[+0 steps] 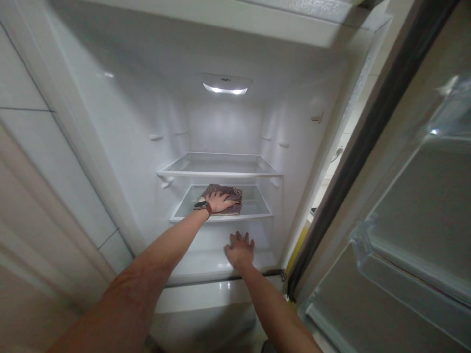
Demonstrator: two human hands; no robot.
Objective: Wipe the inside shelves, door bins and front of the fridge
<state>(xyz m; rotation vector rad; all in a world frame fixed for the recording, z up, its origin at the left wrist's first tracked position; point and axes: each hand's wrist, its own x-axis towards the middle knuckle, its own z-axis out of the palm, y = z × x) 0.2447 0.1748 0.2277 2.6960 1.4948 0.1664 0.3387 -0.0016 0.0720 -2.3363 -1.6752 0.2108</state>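
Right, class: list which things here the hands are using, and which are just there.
In use: left hand flat on patterned cloth; lower shelf under it; right hand pressed on bottom surface.
Just there: upper shelf; interior light; door bins.

A single view comes from a camera worn on the person's head. It stands straight before the open white plastic-lined refrigerator compartment (221, 122) and faces forward and slightly down into it. It is near enough that both outstretched bare arms run from the bottom edge to the left hand (218, 202) and right hand (240, 249) near centre frame. The wide lens bends the edges, taking in the white tiled wall (33, 147) at left and the swung-open door with clear plastic bins (415, 264) at right.
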